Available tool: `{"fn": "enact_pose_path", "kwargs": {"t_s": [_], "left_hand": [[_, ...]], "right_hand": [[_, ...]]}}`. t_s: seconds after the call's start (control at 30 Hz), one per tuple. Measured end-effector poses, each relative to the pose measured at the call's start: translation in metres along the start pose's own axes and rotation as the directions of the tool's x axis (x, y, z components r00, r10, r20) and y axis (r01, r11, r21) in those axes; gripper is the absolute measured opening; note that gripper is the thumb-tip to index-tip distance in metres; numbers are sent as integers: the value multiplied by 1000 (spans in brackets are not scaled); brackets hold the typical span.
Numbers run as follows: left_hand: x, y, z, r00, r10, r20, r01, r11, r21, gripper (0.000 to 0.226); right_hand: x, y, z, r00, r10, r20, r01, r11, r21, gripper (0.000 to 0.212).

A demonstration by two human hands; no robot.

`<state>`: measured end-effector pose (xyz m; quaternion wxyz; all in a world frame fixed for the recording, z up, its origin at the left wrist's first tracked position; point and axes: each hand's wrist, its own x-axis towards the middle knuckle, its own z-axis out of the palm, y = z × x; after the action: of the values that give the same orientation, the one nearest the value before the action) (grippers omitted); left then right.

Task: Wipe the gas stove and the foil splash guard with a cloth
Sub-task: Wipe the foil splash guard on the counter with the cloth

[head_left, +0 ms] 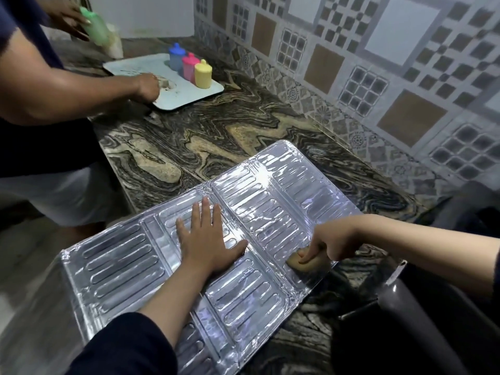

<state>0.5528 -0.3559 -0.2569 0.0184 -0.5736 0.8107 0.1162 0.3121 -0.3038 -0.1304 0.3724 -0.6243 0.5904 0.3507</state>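
The shiny foil splash guard [259,201] lies flat and unfolded on the marbled counter, its near-left end hanging past the counter edge. My left hand [205,239] presses flat on its middle panel, fingers spread. My right hand [330,244] grips a bunched tan cloth [305,262] and presses it against the guard's right edge. The dark gas stove [422,320] shows only in part at the lower right, beside the guard.
Another person stands at the left, one hand on a white tray [189,98] holding blue, pink and yellow containers [202,74], the other hand holding a green bottle [96,24]. A patterned tile wall [378,77] runs behind the counter [216,131].
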Motion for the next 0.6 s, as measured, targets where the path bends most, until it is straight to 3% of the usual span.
{"fn": "enact_pose_path", "kwargs": {"t_s": [0.07,0.2,0.33,0.47,0.53,0.6], "left_hand": [[0,1,0,1000,0,2,0,1000,6,113],[-1,1,-3,1000,5,8,-5,1000,12,112],[-3,0,-4,1000,18,11,-18,999,45,113],[-1,1,-5,1000,22,14,-23,998,60,117],[1,1,-5,1000,18,14,-18,999,46,119],[1,1,-3,1000,21,5,-21,999,36,117]], "right_hand": [[0,1,0,1000,12,12,-13,1000,17,35],[7,5,7,981,126,151,-136,989,63,45],[-9,6,-21,987,79,138,-93,990,104,24],[-28,-5,-73,991,8,-134,-3,999,42,59],[-33,-16,-100,954,-40,-297,66,995,75,53],[-23,-27,-119,871,-87,-483,143,986,81,33]]}}
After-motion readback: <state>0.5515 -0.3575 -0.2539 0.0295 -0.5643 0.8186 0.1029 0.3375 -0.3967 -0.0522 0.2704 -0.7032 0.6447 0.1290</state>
